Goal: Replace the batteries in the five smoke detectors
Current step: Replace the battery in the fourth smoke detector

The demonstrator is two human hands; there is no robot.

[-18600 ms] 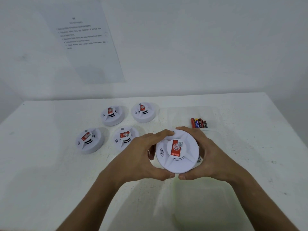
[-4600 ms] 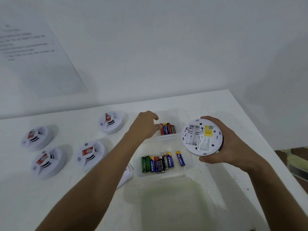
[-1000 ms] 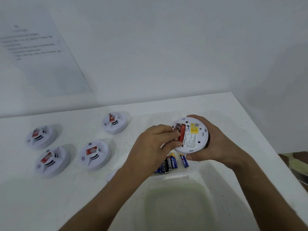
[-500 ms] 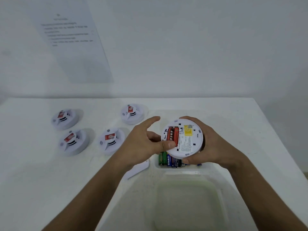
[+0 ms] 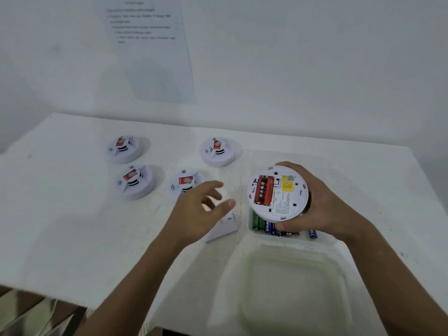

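Firstly, we saw four smoke detectors standing face up on the left half of the white table (image 5: 60, 214): one (image 5: 124, 149) toward the far edge, one (image 5: 133, 181) just in front of it, one (image 5: 185, 183) near the middle and one (image 5: 219, 151) behind that. Our left hand (image 5: 201, 214) hovered above the table with its fingers loose and spread, and it held nothing. Under it lay a white cover piece (image 5: 224, 226), partly hidden. To the right, our right hand (image 5: 312, 204) gripped the fifth detector (image 5: 278, 194) round its rim, with the back side turned up. Two red batteries (image 5: 264, 190) sat side by side in its open compartment, beside a yellow label (image 5: 288, 183). Below the detector, near the right edge, a clear tray (image 5: 324, 241) contained loose batteries (image 5: 271, 226) in green and blue, and one blue battery (image 5: 312, 234) lay apart from them.
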